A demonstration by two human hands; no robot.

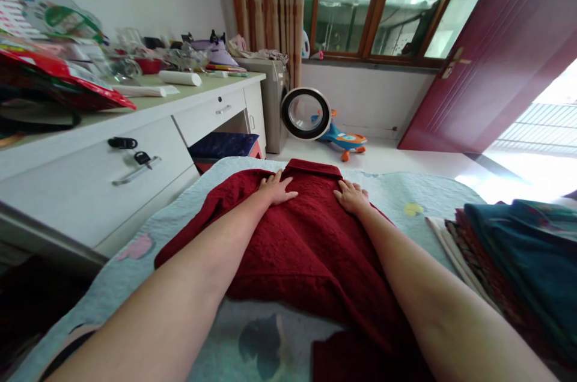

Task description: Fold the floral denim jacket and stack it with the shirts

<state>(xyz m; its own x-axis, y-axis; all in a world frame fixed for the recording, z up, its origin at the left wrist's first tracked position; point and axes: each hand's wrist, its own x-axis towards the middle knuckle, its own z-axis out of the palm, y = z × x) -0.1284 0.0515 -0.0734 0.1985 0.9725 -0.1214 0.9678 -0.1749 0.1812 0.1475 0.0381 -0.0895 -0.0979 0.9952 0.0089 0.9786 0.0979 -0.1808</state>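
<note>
A dark red collared shirt [297,238] lies spread on a light blue patterned cover [406,190], its collar [314,168] pointing away from me. My left hand [276,188] rests on the shirt just left of the collar, fingers spread and palm down. To the right of the collar, my right hand [354,194] presses flat on the cloth with its fingers stretched forward. Neither hand grips anything. One sleeve spreads out to the left; part of the shirt's right side is hidden under my right forearm.
A stack of folded clothes [518,262] sits at the right. White drawers [135,160] with a cluttered top run along the left. Beyond stand a washing machine with its round door [306,113] open, a blue-orange ride-on toy [345,139] and a red door [487,57].
</note>
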